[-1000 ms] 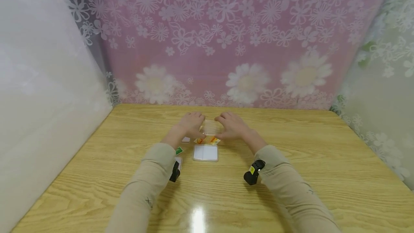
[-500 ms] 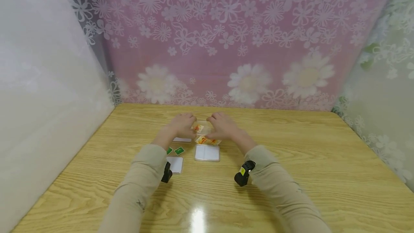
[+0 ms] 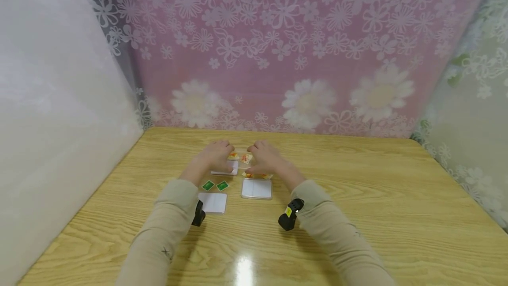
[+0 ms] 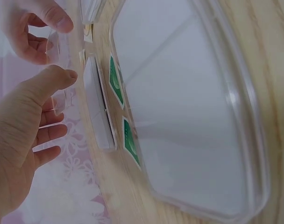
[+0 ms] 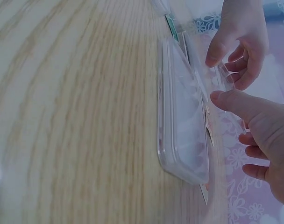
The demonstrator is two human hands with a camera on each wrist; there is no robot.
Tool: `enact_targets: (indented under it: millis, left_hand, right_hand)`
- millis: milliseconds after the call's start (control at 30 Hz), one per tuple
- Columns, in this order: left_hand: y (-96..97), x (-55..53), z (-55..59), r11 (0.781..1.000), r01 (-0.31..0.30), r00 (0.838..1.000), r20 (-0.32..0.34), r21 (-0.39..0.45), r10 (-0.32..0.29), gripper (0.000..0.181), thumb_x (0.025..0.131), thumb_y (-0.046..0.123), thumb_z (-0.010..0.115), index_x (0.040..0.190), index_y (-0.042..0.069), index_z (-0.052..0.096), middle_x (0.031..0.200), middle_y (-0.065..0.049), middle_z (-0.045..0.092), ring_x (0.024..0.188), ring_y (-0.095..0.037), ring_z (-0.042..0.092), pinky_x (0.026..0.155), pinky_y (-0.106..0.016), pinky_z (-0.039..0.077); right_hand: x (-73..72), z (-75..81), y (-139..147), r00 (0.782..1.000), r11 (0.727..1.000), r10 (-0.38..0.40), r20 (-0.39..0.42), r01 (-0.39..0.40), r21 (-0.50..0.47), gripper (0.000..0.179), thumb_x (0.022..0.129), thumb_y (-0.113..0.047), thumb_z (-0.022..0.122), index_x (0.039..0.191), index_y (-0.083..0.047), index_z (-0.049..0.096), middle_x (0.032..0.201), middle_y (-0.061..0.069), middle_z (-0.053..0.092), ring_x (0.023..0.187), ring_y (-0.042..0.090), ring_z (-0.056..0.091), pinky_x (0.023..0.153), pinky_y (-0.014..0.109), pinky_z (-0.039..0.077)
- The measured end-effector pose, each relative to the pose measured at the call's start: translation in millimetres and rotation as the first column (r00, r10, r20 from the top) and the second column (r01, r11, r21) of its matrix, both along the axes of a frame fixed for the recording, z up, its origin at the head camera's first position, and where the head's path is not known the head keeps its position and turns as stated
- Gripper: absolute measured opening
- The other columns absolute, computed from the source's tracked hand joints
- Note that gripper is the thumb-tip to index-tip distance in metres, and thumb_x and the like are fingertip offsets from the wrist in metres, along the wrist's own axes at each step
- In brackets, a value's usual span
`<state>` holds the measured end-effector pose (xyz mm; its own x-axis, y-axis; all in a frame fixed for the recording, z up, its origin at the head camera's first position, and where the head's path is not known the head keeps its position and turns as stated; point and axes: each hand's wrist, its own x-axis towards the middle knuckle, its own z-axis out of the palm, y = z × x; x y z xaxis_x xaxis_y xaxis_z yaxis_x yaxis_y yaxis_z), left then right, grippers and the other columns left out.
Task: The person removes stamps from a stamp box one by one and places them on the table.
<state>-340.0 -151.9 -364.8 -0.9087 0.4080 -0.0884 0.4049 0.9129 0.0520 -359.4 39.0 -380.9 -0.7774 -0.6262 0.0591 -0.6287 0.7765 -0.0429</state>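
Both hands hold a clear plastic lid (image 5: 228, 77) between them, above the table. My left hand (image 3: 215, 156) grips its left end, thumb on the near side and fingers beyond. My right hand (image 3: 265, 158) grips the opposite end in the same way. Beneath the left hand lies a flat white case (image 3: 226, 169). Orange-printed cards (image 3: 246, 159) show through and around the lid. In the left wrist view, the lid (image 4: 60, 100) is a thin transparent edge at the fingers, partly hidden by the hand.
Two green cards (image 3: 208, 185) lie side by side on the wooden table (image 3: 357, 215). A white case (image 3: 214, 202) is in front of them, and another clear-rimmed white case (image 3: 257, 188) lies to their right. A pink flowered curtain (image 3: 254, 78) hangs behind the table.
Both hands have moved left with the lid, from over the orange-printed cards to above the rear left case. The green cards and front left case are now uncovered by the left arm.
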Motion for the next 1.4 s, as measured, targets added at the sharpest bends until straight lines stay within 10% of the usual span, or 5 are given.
enact_targets:
  millis: [1400]
  left_hand:
    - [-27.3, 5.1, -10.6, 0.999, 0.005, 1.000, -0.002, -0.033, -0.005, 0.063, 0.078, 0.037, 0.070, 0.128, 0.003, 0.051, 0.122, -0.010, 0.053, 0.113, -0.028, 0.049, 0.100, -0.045, 0.034]
  right_hand:
    - [6.6, -5.8, -28, 0.997, 1.000, -0.004, 0.074, 0.004, 0.000, 0.068, 0.081, -0.047, 0.066, 0.135, -0.010, 0.046, 0.129, 0.008, 0.046, 0.119, 0.023, 0.039, 0.098, 0.039, 0.036]
